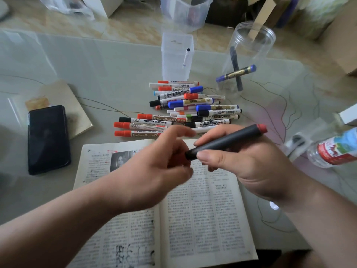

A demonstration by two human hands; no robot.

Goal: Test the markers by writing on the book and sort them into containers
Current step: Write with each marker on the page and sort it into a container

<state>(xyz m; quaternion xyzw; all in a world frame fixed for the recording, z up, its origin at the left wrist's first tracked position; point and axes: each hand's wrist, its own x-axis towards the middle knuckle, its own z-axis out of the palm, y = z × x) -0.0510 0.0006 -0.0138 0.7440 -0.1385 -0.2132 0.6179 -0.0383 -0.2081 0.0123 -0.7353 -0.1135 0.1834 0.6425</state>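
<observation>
Two hands meet at frame centre above the open printed book (202, 209), which lies on the table at lower centre. The right hand (251, 167) grips a dark grey cylindrical marker with a red end (226, 142), thumb and fingers curled round the barrel, red end tilted toward upper right. The left hand (154, 167) is motion-blurred, fingers partly curled at the marker's lower end; whether they touch it cannot be told. The pile of mixed whiteboard markers (183, 111) lies just above the book. At upper centre stands the square translucent plastic container (176, 57) holding one white marker (186, 57); to its right is the round clear plastic jar (245, 45) holding two markers.

The left hand (160, 167) is blurred; whether it touches the dark marker (228, 141) is unclear. The bottle (332, 149) runs off the right edge.
</observation>
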